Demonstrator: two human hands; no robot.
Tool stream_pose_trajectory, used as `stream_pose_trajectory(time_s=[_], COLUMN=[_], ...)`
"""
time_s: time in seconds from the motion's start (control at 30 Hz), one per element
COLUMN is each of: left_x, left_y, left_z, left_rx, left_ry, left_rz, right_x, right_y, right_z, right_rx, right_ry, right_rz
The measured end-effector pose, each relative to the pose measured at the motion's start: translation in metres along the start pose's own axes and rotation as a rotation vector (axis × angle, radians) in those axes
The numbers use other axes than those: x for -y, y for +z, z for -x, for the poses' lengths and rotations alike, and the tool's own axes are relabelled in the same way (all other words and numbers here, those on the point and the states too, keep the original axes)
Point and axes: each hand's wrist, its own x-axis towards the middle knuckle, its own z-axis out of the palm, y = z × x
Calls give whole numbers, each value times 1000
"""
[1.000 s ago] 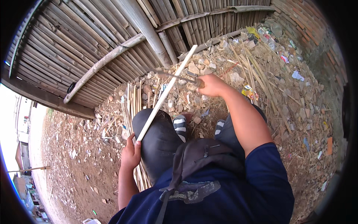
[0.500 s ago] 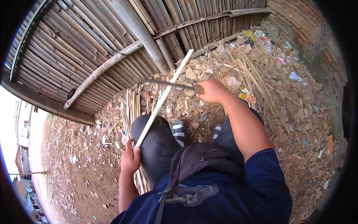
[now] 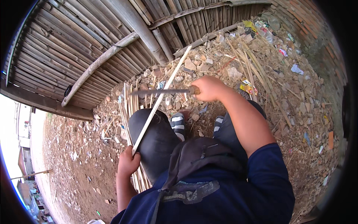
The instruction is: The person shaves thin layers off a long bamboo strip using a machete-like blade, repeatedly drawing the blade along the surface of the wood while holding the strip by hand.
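Observation:
My left hand (image 3: 129, 161) is closed around the lower end of a long pale bamboo strip (image 3: 151, 114). The strip slants up and away over my left knee, its far end near the fence. In my right hand (image 3: 209, 88) is the wooden handle of a long dark-bladed knife (image 3: 177, 91). Its blade points left and lies across the strip partway up; whether it touches cannot be made out. A bundle of similar bamboo strips (image 3: 126, 106) lies beside my left leg, partly hidden by it and by my left arm.
A bamboo fence (image 3: 93, 48) with thick poles rises in front, meeting a brick wall (image 3: 309, 26) at the far right. Stones and litter cover the ground, with loose bamboo pieces (image 3: 253, 71) at right. A dark bag (image 3: 194, 153) rests in my lap.
The knife has shifted slightly left and toward me, its blade now nearly level. The strip has turned to show a narrower side, and my left fingers have curled more tightly around it.

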Motion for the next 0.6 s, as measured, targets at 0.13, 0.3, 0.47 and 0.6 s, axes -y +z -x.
stream_pose_trajectory(time_s=[0.13,0.3,0.47,0.6], left_x=[-5,-2,-6,-12], left_y=[0,3,3,-5], left_z=[-5,-1,-6,-5], left_rx=[-6,-11,-2,6], left_ry=[24,-20,0,-44], left_rz=[1,0,6,-106], right_x=[-33,18,-7,-36], right_y=[15,9,13,21], right_z=[-19,-9,-27,-35], right_rx=[-152,55,98,-200], right_ry=[57,93,131,141], right_rz=[-123,-89,-150,-85])
